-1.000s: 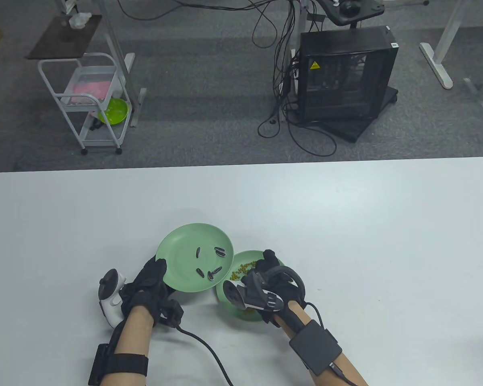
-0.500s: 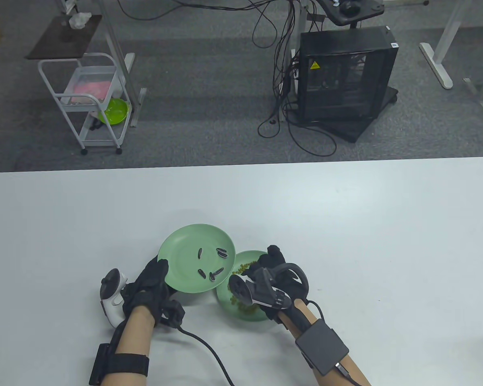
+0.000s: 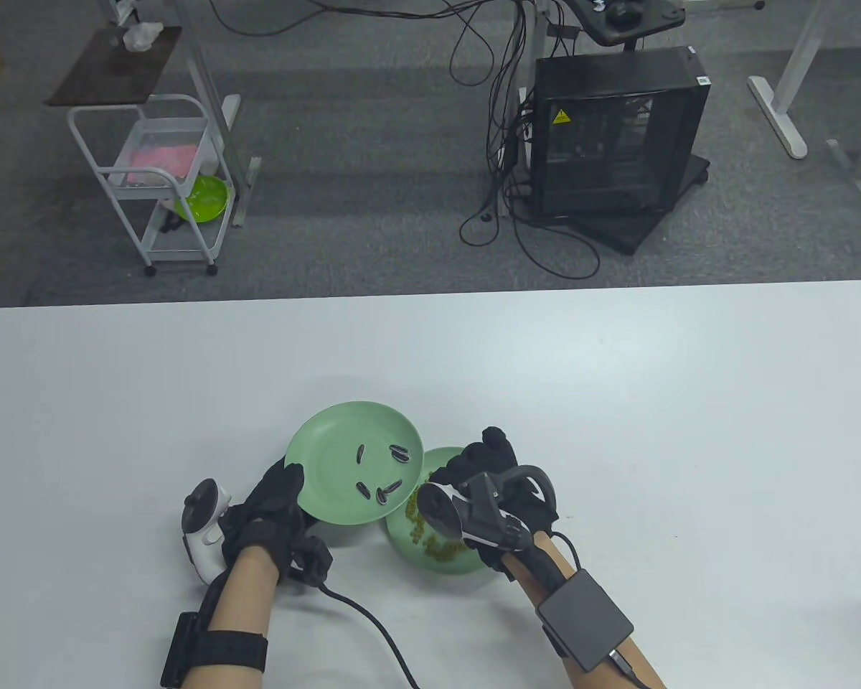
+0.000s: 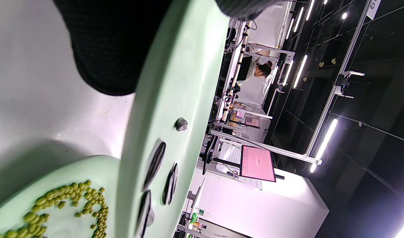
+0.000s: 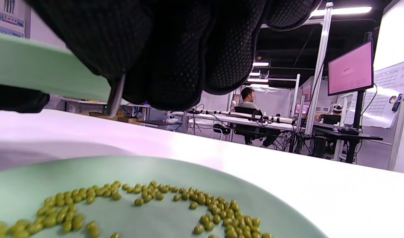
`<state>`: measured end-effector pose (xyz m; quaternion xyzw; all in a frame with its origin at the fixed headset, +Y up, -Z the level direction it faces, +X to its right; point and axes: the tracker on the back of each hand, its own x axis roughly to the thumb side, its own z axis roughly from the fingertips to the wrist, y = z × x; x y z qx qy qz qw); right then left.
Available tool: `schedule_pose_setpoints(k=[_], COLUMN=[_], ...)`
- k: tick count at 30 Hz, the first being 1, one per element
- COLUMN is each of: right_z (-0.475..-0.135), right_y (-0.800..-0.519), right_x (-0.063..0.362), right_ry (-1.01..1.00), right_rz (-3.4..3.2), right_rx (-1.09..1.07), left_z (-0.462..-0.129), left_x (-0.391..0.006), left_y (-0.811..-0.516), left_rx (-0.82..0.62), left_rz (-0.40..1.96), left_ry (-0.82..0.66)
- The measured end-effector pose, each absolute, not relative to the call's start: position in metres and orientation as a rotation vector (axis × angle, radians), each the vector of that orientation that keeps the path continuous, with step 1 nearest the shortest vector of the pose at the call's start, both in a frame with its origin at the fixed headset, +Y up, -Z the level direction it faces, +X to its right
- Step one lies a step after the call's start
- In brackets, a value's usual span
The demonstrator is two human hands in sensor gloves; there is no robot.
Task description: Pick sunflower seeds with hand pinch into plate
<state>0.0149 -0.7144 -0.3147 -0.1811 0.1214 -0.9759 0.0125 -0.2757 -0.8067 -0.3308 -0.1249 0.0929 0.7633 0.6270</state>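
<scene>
My left hand (image 3: 287, 482) grips the near-left rim of a green plate (image 3: 330, 445) and holds it lifted off the table. Several striped sunflower seeds (image 3: 400, 453) lie on it. In the left wrist view the plate (image 4: 175, 66) shows edge-on with the seeds (image 4: 154, 163) on it and my glove (image 4: 112, 49) at its rim. Its right edge overlaps a second green plate (image 3: 445, 453) with green beans (image 3: 430, 542). My right hand (image 3: 448, 472) hovers over that plate, fingers (image 5: 175, 49) bunched together. I see nothing between them.
The second plate (image 5: 56, 172) with its beans (image 5: 149, 193) rests on the white table (image 3: 617, 402). A black cable (image 3: 373, 624) runs from my left wrist to the table's near edge. A cart and a computer tower stand on the floor beyond the table.
My right hand has moved right and slightly away over the bean plate, uncovering more beans. The plate in my left hand has drifted a little to the right.
</scene>
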Motion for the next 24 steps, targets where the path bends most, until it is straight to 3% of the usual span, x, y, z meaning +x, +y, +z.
schedule_pose_setpoints(k=[24], right_z=[-0.305], right_y=[-0.69], right_x=[0.021], right_ry=[0.659], right_rz=[-3.163], right_rx=[-0.533], left_z=[-0.332], left_x=[-0.263], left_y=[-0.808], left_rx=[-0.33], left_rz=[1.739], left_ry=[0.181])
